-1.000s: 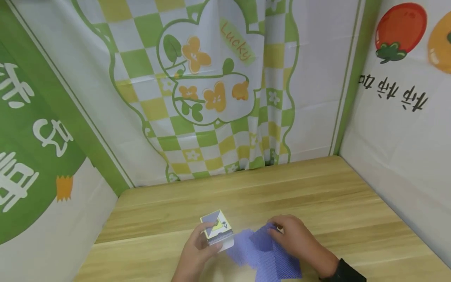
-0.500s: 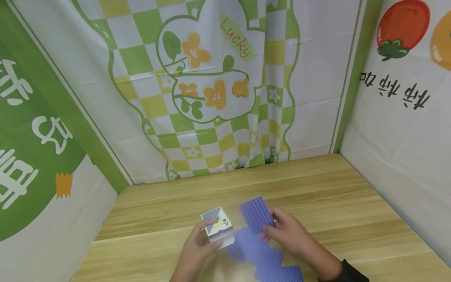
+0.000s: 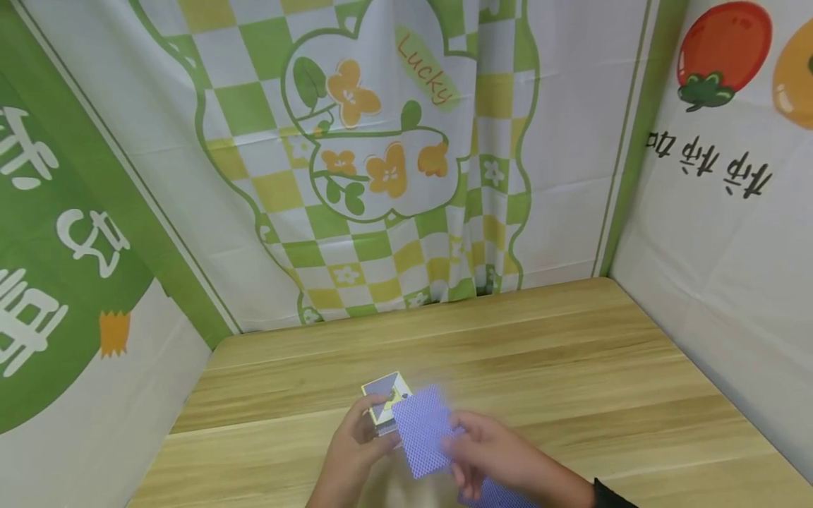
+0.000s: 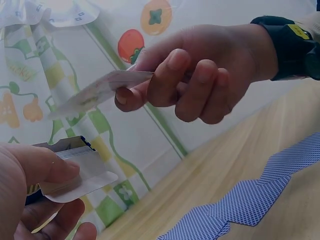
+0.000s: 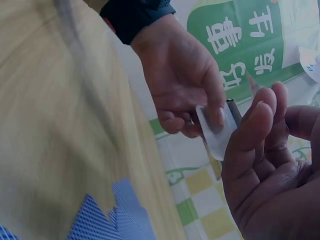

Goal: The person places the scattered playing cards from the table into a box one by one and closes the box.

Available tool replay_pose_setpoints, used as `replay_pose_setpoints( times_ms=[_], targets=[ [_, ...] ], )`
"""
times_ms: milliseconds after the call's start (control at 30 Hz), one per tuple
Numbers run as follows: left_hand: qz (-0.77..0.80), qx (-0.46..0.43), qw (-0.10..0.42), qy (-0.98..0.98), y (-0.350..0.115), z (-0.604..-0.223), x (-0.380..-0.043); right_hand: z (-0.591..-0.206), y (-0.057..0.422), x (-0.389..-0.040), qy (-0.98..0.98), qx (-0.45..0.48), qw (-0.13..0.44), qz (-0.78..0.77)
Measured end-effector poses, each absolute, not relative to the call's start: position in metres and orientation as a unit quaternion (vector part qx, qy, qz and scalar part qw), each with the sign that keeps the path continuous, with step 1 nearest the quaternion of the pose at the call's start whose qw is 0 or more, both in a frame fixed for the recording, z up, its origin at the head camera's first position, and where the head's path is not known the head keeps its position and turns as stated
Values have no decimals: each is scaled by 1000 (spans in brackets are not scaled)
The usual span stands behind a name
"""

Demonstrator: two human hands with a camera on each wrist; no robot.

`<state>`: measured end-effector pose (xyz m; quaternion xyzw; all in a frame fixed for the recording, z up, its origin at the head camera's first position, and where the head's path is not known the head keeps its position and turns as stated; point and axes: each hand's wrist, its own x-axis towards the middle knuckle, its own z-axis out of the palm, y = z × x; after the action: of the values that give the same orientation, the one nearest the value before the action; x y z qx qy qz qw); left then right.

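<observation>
My left hand grips a playing-card box, with its thumb across the end that has a white flap sticking out. Between thumb and fingers of my right hand is a blue-backed playing card, slightly blurred. In the head view this card covers part of the box. The left wrist view has the card above the box, apart from it. Several more blue-backed cards lie overlapping on the table below; the head view shows only a corner of these cards under my right hand.
The wooden table runs back to a checked green and yellow curtain. Printed cloth walls stand along its left and right sides.
My right hand has lifted a card off the spread, raised it, then moved it left in front of the box. The left hand with the box stays nearly still.
</observation>
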<state>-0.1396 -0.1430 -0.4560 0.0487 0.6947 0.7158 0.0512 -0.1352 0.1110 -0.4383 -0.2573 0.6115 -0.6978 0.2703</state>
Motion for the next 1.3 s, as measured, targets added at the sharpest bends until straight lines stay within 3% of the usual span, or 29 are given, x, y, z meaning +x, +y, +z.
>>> replay_pose_setpoints(
  times_ms=[167, 500, 1033, 1167, 1300],
  targets=[
    [714, 38, 41, 698, -141, -457, -141, -447, 104, -133, 598, -246, 318, -693],
    [714, 34, 33, 698, -140, -456, -141, -448, 103, -132, 594, -243, 345, -685],
    [710, 48, 39, 701, -137, -460, -140, -448, 99, -134, 557, -214, 336, -729],
    [712, 57, 52, 698, -136, -460, -138, -448, 95, -137, 587, -218, 291, -723],
    [719, 57, 56, 691, -133, -459, -138, -450, 92, -140, 702, -200, 185, -658]
  ],
)
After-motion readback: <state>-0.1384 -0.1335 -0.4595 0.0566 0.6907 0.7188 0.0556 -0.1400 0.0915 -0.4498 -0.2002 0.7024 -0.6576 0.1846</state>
